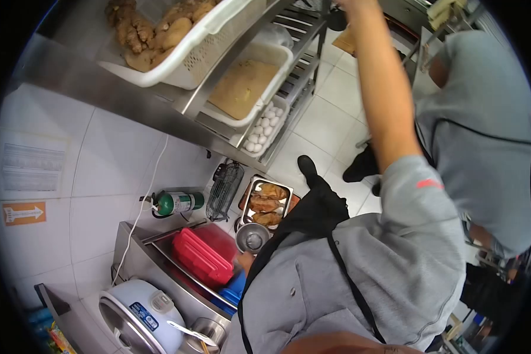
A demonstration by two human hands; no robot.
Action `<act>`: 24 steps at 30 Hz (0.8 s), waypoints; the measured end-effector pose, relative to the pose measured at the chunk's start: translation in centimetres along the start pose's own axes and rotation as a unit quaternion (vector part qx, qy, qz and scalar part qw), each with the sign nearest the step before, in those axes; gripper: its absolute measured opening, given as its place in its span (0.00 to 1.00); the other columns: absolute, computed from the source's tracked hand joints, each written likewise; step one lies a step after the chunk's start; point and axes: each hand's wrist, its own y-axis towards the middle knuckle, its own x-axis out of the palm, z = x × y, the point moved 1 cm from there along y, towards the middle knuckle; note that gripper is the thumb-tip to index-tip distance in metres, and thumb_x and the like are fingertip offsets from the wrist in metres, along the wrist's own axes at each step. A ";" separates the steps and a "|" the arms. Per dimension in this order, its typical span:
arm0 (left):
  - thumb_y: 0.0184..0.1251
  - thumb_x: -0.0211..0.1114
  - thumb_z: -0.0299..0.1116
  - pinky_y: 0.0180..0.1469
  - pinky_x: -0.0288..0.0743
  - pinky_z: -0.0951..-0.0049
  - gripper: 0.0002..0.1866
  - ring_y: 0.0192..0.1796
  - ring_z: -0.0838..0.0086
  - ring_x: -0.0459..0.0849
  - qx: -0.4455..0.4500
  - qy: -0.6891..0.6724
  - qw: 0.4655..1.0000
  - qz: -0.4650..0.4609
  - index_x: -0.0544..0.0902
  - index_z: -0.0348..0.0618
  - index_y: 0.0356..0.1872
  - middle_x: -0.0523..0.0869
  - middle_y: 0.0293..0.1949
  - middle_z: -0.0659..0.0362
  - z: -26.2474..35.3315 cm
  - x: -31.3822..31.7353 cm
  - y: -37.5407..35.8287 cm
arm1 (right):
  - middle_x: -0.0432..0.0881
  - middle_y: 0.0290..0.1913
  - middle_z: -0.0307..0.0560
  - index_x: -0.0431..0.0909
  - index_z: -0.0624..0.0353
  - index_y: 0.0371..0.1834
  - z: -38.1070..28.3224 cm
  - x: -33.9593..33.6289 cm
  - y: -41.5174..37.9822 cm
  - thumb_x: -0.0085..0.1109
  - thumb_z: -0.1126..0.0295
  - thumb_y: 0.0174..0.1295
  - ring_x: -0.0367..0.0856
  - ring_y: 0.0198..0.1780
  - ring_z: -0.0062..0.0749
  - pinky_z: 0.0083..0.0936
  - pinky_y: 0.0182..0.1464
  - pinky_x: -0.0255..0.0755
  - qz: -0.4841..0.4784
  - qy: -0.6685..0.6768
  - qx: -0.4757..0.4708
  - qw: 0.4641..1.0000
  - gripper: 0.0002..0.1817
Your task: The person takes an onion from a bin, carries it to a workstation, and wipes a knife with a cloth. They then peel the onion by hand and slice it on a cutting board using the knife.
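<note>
While the left hand (245, 259) is low beside the rim of a round, grey metal bowl (252, 238), its fingers are partly hidden by the body, and whether they grip the rim cannot be told. The right hand (360, 3) is raised at the far edge, largely cut off; its state cannot be told, though a dark object lies near it.

The bowl has a smooth wall and sits at the near end of a rectangular, shiny metal tray (267, 204). The tray holds browned, glossy, uneven food pieces (265, 205). A dark wire-framed unit (225, 192) is just left of the tray, and a green, cylindrical extinguisher (174, 203) is farther left, against pale, smooth wall tiles (124, 159).

Left of the left hand is a red plastic container (203, 256) with rounded corners, a blue plastic item (233, 289) partly under it. Nearer are a rounded, pale cooker (141, 315) and a metal pot (209, 331) with a white utensil (190, 333) across it.

On the far steel rack (159, 115) are a perforated white basket (194, 59) of knobbly roots (138, 35), a white tub (286, 58) with a flat tan surface inside and smooth white eggs (264, 127). Another person (484, 130) in grey fabric is at the right.
</note>
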 end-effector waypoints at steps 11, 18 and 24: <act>0.49 0.57 0.19 0.16 0.70 0.70 0.15 0.18 0.70 0.78 0.011 -0.086 0.967 -0.240 0.77 0.35 0.42 0.82 0.28 0.53 12.1 -1.7 1.7 | 0.73 0.47 0.53 0.77 0.60 0.49 6.1 4.7 -22.9 0.46 0.58 0.63 0.68 0.23 0.24 0.15 0.17 0.62 0.012 0.424 0.050 0.904 0.20; 0.50 0.56 0.20 0.19 0.74 0.66 0.16 0.23 0.64 0.82 0.252 -0.004 0.871 -0.422 0.75 0.34 0.43 0.82 0.28 0.49 8.9 9.3 7.6 | 0.81 0.26 0.48 0.75 0.50 0.34 6.1 9.2 -36.9 0.50 0.64 0.61 0.61 0.10 0.19 0.17 0.08 0.51 0.245 0.169 0.254 0.920 0.06; 0.50 0.55 0.20 0.18 0.74 0.67 0.16 0.22 0.64 0.82 0.195 0.128 0.855 -0.463 0.75 0.35 0.44 0.82 0.28 0.50 14.5 13.9 1.3 | 0.68 0.17 0.35 0.71 0.55 0.24 10.0 11.1 -60.5 0.55 0.63 0.61 0.61 0.13 0.17 0.21 0.11 0.51 0.343 -0.029 0.418 0.840 0.11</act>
